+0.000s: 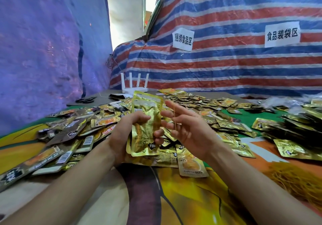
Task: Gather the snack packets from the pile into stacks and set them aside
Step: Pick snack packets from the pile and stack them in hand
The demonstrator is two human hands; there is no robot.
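While the stack of gold packets (146,125) stood upright over the near edge of the loose pile (69,130), your left hand (125,134) had its fingers curled round the stack's lower half. Your right hand (184,130) was just beside it, gripping nothing, fingers spread with a thin rubber band (174,118) stretched across them. I judged this stack gathered but not yet set aside, and though bundles (296,128) were heaped to your right, loose packets covered most of the table, so much of the job was left.
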